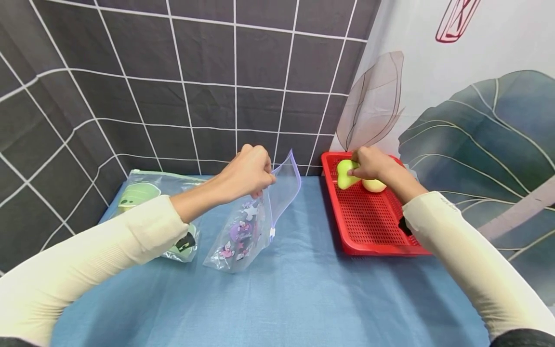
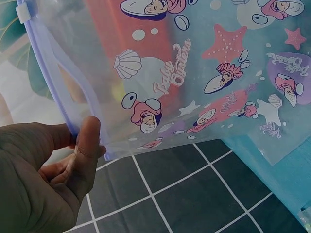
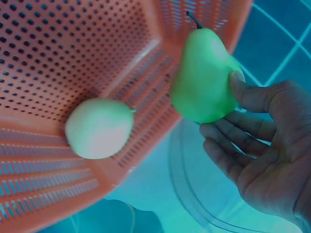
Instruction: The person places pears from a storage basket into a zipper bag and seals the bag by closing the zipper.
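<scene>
My left hand [image 1: 248, 172] pinches the top corner of a clear zip bag [image 1: 243, 236] with a purple slider edge. Cartoon shells and stars are printed on the bag [image 2: 194, 82], and its mouth gapes toward the right. Over the red basket, my right hand [image 1: 372, 163] grips a yellow-green pear [image 1: 346, 174] between thumb and fingers. In the right wrist view the pear [image 3: 204, 77] shows a dark stem. A second, paler round fruit [image 3: 99, 128] lies in the basket, partly below my right hand in the head view.
The red perforated basket [image 1: 347, 241] stands at the right of the blue cloth [image 1: 277, 299]. Another clear bag [image 1: 173, 180] with a green print lies at the left, partly behind my left forearm. A dark tiled-pattern backdrop [image 1: 208, 58] rises behind.
</scene>
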`<state>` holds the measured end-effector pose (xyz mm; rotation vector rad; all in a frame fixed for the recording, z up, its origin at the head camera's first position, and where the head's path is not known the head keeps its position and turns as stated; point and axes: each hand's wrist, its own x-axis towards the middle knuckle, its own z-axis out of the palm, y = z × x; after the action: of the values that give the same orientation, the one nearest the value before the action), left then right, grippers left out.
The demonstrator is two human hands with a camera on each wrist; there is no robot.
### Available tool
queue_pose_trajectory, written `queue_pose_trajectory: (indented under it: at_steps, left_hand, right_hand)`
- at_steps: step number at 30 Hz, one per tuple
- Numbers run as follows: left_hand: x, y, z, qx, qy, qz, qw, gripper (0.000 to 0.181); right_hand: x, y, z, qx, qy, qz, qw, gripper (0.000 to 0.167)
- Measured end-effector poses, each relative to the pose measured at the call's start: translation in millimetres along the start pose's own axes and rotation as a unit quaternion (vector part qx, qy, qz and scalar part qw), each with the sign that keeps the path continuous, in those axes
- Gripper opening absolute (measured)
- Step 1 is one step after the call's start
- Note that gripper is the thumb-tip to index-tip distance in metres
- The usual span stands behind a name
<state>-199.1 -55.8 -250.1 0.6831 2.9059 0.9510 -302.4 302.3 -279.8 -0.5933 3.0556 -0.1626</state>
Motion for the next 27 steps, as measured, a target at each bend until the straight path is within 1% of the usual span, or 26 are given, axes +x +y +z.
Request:
queue_pose_trajectory:
  at_steps: [3,9,12,16,19,23,27]
  left_hand:
    - [0.3,-1.1,0.4,-0.007,-0.002,0.002,1.0,0.037]
    - [0.9,-1.9,2.2,-0.019,-0.001,0.005,0.9998,0.039]
    - [1.0,-1.9,2.8,-0.019,0.0,0.004,0.9998,0.039]
    - [1.1,-2.4,3.4,-0.017,0.004,0.005,0.9998,0.038]
    - [1.5,-3.2,4.1,-0.015,0.007,0.005,0.9998,0.039]
    - [2.4,-3.5,4.8,-0.016,0.014,0.01,0.9997,0.041]
    - [4.1,-2.9,5.0,-0.019,0.019,0.016,0.9995,0.043]
  right_hand:
    - [-6.7,-4.8,-11.0,0.008,0.027,-0.009,0.9996,0.039]
    - [-16.5,-19.6,-32.5,0.024,0.076,0.001,0.9968,0.04]
    - [-19.6,-30.4,-40.3,0.037,0.106,-0.009,0.9937,0.04]
    - [-24.5,-49.6,-49.2,0.053,0.143,-0.027,0.988,0.043]
    - [-30.6,-67.7,-55.8,0.064,0.161,-0.034,0.9844,0.044]
    - [-40.2,-93.0,-61.1,0.079,0.174,-0.056,0.9799,0.041]
    - [-48.4,-114.7,-60.6,0.084,0.181,-0.09,0.9757,0.04]
